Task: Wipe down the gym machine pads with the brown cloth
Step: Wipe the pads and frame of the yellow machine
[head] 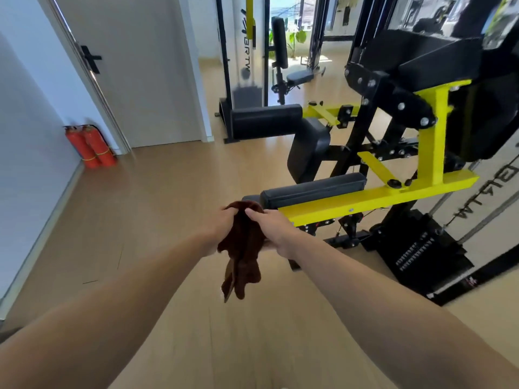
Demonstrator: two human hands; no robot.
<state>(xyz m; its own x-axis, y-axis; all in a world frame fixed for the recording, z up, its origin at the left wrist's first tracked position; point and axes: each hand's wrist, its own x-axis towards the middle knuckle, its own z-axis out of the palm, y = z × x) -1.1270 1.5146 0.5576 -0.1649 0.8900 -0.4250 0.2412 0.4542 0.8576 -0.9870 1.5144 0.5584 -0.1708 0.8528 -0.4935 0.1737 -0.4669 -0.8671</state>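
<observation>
Step in hand: the person appears to be gathering or re-bunching the brown cloth (241, 248) in front of the machine; no wiping contact shows at this moment
Left hand: the left hand (222, 228) has its fingers curled over the top of the bunched cloth, gripping it from the left side
Right hand: the right hand (269, 228) pinches the same bunch from the right, thumb and fingers closed on the fabric near its top
Cloth position: held in the air between both hands, its loose ends hanging down toward the wooden floor (168, 192); it sits just beside the near end of the long arm pad (311, 189), and whether it touches that end cannot be told
Pads to wipe: the long arm pad lies on the yellow beam (379, 196); a curved black pad (309, 153) stands behind it, and a block pad (266, 120) lies farther back
Next move, as a judgement: the cloth likely needs to be folded into a flat face in one hand, then laid on the near pad and drawn along its length with even pressure
Risk: a loosely bunched cloth would give poor contact, and the hanging tails could snag on the bolts of the frame
Containers: no open container shows; two red fire extinguishers (94, 146) stand strapped together by the left wall, their contents not visible
</observation>
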